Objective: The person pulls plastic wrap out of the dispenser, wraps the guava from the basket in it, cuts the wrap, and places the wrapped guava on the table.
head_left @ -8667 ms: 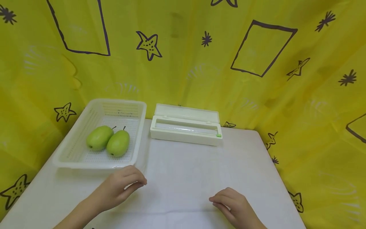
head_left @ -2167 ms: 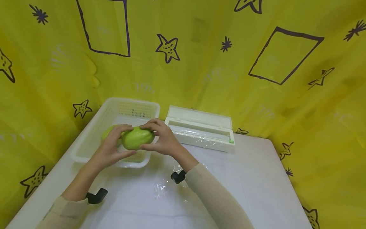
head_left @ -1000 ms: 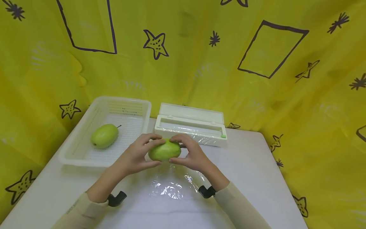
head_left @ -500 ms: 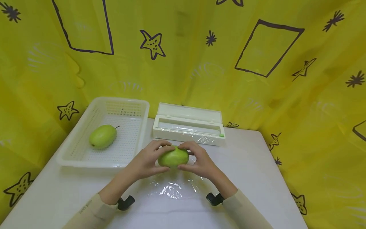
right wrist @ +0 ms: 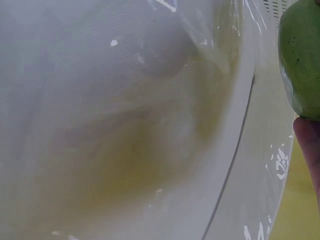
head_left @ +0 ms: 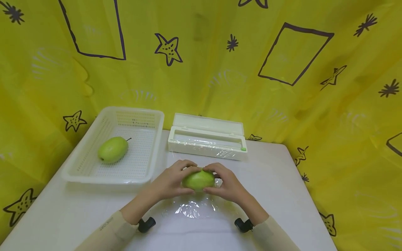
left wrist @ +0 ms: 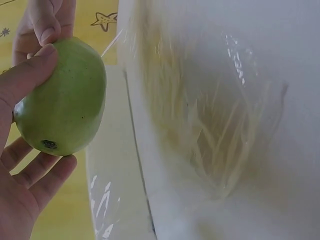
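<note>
Both hands grip one green pear [head_left: 198, 180] from its two ends, close over a sheet of clear cling film [head_left: 190, 208]. My left hand [head_left: 172, 180] curls round its left end, thumb below and fingers on top. At the other end, the right hand [head_left: 230, 183] pinches it the same way. A dark spot marks the end of the pear [left wrist: 67, 102] in the left wrist view. The right wrist view shows only part of the pear [right wrist: 302, 60] and a fingertip. The film runs from a white cling film box [head_left: 204, 150] with its lid raised.
A white plastic basket [head_left: 156, 146] stands at the left on the white table [head_left: 270, 174], with a second green pear [head_left: 113, 150] inside. A yellow patterned curtain [head_left: 201, 90] hangs behind and along the sides.
One of the two pears has left the basket, gripped in both hands, and moved right and toward the person, over the film. Film has been drawn out of the box since the earliest frame.
</note>
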